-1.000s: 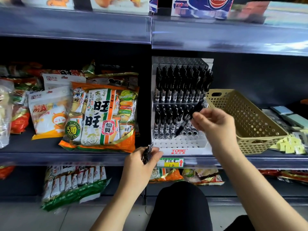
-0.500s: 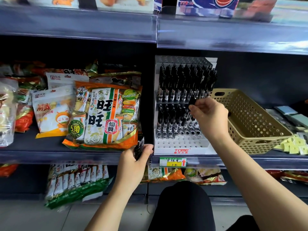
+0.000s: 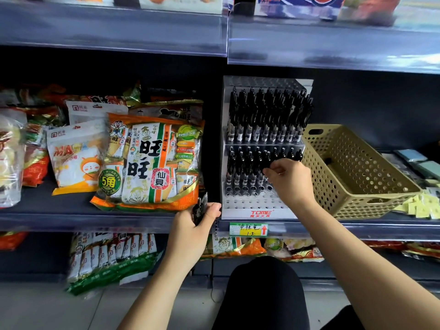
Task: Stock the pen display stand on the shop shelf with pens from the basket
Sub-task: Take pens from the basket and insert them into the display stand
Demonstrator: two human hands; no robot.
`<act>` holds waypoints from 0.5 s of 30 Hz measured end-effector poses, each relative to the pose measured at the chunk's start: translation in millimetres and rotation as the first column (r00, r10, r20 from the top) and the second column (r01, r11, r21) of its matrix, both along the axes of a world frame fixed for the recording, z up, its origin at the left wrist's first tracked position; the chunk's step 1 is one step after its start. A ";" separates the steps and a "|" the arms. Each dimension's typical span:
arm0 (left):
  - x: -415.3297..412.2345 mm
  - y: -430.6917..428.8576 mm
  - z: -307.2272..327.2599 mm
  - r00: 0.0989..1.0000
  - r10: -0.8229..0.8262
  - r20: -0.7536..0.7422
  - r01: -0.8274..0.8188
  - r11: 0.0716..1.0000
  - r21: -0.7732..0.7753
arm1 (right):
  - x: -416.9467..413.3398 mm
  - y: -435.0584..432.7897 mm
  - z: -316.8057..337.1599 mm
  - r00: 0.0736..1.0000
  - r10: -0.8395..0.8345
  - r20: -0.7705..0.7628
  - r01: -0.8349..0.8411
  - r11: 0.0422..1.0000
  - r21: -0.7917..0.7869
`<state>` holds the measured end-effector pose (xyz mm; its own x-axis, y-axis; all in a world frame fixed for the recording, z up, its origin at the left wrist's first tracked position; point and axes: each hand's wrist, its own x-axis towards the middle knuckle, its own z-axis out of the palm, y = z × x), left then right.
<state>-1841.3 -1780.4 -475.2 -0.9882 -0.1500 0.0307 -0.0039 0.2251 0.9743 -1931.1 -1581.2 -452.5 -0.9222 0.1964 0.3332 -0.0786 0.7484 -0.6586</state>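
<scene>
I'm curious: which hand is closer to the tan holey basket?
Right. The right hand is just left of the tan perforated plastic basket; the left hand is farther left.

The dark shelf [image 3: 71,219] carries snack bags [image 3: 76,160] at left, with an orange rice-cracker bag [image 3: 152,163] beside them. Right of it stands the white pen display stand [image 3: 252,207], then the tan perforated basket [image 3: 357,194], then yellow note pads [image 3: 421,207].

We saw two forearms at the bottom of the frame, bare all the way up to the left hand [image 3: 190,225] and the right hand [image 3: 289,179]. At lower centre, between them, a knee [image 3: 264,287] was covered in plain black fabric, rounded and smooth.
</scene>
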 end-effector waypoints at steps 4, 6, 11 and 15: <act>-0.5 1.5 0.3 1.000 -0.026 -0.008 0.026 0.999 0.043 | -0.3 -1.7 -1.4 1.000 0.003 0.005 -0.003 1.000 0.017; -0.9 2.7 0.1 0.999 -0.046 0.000 0.046 0.996 0.072 | 0.2 -1.5 -0.8 1.000 -0.013 0.021 0.013 1.000 0.026; -1.8 5.3 -0.9 0.993 -0.111 0.038 0.106 0.988 0.112 | 26.1 -7.2 0.5 0.999 -0.033 -0.042 0.034 0.999 0.015; 0.6 13.0 5.7 0.995 -0.099 0.006 0.096 0.975 0.202 | 59.9 -22.6 -1.7 0.950 0.300 0.086 -0.297 0.954 -0.042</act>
<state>-1840.7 -1767.4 -469.6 -0.9985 -0.0543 -0.0059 -0.0073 0.0249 0.9997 -1871.2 -1603.7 -454.2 -0.9660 -0.0845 0.2442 -0.2348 0.6811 -0.6935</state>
